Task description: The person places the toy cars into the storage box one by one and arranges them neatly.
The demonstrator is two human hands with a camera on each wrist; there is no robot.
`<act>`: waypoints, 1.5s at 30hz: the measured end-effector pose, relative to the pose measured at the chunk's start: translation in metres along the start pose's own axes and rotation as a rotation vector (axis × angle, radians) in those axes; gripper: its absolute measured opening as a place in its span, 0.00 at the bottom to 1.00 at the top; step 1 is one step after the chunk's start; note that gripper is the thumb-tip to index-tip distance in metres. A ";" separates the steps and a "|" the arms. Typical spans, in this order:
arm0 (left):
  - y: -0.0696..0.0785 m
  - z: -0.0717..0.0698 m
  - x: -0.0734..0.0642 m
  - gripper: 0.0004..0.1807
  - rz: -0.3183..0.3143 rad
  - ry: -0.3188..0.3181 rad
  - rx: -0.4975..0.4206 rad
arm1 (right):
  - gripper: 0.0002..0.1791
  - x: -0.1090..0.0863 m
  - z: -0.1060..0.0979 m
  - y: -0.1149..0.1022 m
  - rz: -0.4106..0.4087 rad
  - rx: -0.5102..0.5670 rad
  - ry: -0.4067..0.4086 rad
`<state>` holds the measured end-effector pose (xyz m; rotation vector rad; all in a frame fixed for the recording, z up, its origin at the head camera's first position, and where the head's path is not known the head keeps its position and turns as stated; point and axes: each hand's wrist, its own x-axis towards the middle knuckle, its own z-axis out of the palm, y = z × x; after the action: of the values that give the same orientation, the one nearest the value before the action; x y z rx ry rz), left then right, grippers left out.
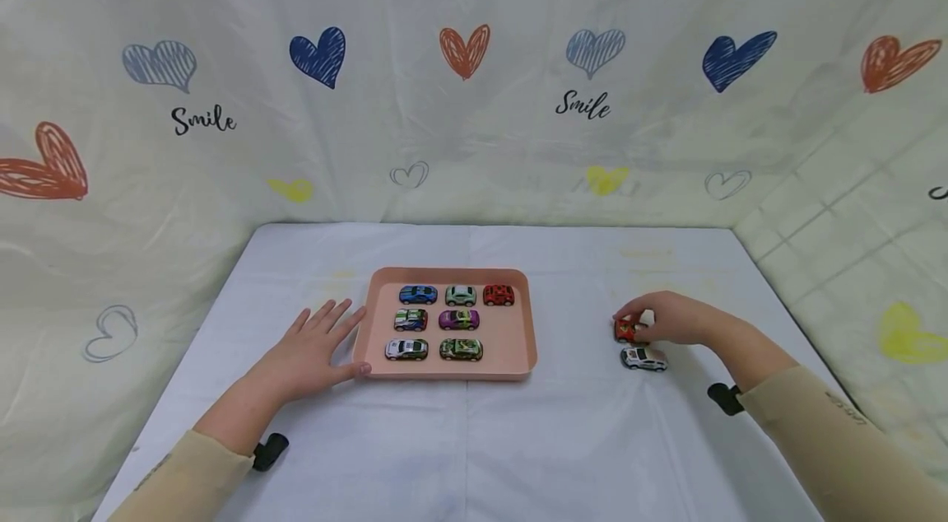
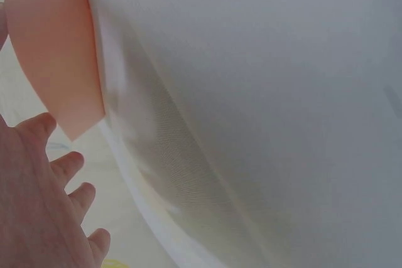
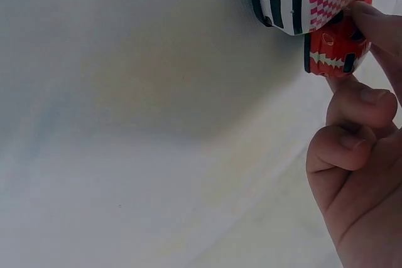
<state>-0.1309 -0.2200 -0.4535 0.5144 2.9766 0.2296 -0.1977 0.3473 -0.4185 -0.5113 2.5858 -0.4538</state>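
On the right of the table my right hand (image 1: 672, 319) pinches a red toy car (image 1: 625, 330) between thumb and fingers. Just in front of it stands a white toy car (image 1: 643, 358), whose pink checks show in the right wrist view, where the red car (image 3: 333, 48) is partly covered by the fingers. My left hand (image 1: 307, 353) lies with spread, straight fingers at the left edge of a pink tray (image 1: 507, 347), its thumb touching the near left corner. Several toy cars stand in the tray in rows, among them a blue car (image 1: 418, 295) and a purple car (image 1: 459, 319).
A white cloth covers the table (image 1: 578, 440). Behind it hangs a pale sheet (image 1: 518, 135) printed with hearts. A dark band end (image 1: 271, 451) sticks out by the left wrist, and another (image 1: 725, 398) by the right.
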 end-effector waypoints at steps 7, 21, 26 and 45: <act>0.001 -0.003 -0.002 0.53 -0.007 -0.010 0.001 | 0.19 0.002 -0.005 -0.003 -0.025 -0.021 0.033; -0.002 0.001 -0.004 0.54 -0.006 -0.004 0.013 | 0.21 0.013 -0.017 -0.025 -0.070 0.051 0.033; -0.003 0.002 -0.004 0.54 -0.010 -0.014 0.014 | 0.21 0.017 -0.020 -0.038 -0.086 0.085 0.038; -0.003 0.001 -0.001 0.55 -0.002 -0.022 0.018 | 0.22 0.053 -0.017 -0.090 -0.165 0.124 0.035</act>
<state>-0.1309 -0.2225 -0.4551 0.5124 2.9605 0.1965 -0.2252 0.2499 -0.3882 -0.6815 2.5385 -0.6801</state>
